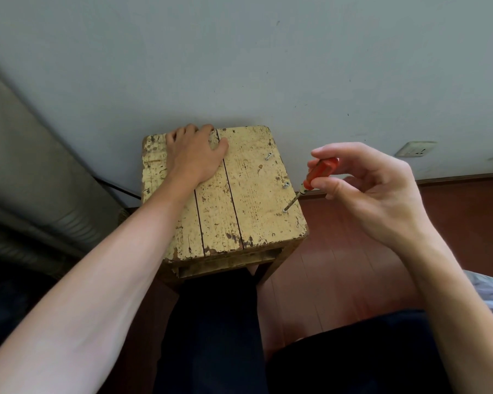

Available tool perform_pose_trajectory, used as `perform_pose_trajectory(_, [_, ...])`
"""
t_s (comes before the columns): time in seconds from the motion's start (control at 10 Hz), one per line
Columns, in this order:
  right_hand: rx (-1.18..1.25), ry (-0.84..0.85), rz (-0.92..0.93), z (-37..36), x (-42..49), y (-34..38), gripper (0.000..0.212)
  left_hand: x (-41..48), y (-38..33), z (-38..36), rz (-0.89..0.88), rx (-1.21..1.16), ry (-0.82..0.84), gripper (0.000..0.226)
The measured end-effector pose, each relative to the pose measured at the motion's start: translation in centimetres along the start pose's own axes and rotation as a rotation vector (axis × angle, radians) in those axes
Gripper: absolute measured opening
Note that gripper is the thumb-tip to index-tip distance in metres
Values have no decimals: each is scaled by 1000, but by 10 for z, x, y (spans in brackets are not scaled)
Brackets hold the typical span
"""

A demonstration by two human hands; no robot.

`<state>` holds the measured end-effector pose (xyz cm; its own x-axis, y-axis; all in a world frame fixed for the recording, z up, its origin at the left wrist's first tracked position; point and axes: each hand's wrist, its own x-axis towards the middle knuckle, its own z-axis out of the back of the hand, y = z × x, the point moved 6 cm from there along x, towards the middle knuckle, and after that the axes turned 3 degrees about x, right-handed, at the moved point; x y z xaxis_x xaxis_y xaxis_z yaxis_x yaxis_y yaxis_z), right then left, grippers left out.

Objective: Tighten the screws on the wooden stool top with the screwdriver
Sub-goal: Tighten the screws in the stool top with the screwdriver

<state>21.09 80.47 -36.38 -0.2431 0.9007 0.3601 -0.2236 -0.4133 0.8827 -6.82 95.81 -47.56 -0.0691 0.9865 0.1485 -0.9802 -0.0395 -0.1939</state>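
We press the left hand point(195, 155) flat on the chipped stool top point(251, 200), its tips hidden; the right hand point(364, 191) pinches the orange screwdriver point(320, 173); grey wall point(268, 66) behind.

Bare left hand point(195, 155) and right hand point(364, 189); forearms point(111, 265) bare too; plain dark navy trousers point(211, 336).
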Motion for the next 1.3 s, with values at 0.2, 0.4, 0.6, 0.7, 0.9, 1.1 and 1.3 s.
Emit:
perform_pose_trajectory(0.2, [-68, -138, -16, -2, -2, -5, 41, -1, 0, 0, 0, 0, -4, 69])
perform_pose_trajectory(0.4, [-236, -57, 57, 1, -3, 3, 48, -1, -1, 2, 2, -1, -4, 67])
perform_pose_trajectory(0.6, [-139, 32, 54, 2, -3, 6, 42, -1, -1, 1, 3, -5, -1, 68])
perform_pose_trajectory(0.7, [-62, 12, 41, 0, -3, 3, 43, -1, 0, 0, 1, -4, -3, 68])
perform_pose_trajectory(0.9, [-93, -154, 31, -6, -4, -4, 33, 0, 0, 0, -2, -2, -5, 68])
perform_pose_trajectory(1.1, [-190, -162, 65, 2, -4, -5, 34, 0, -1, 0, -4, 0, -4, 69])
perform_pose_trajectory(1.3, [-115, 25, 46, 7, -7, -5, 49, 0, -1, -1, -5, 1, -5, 69])
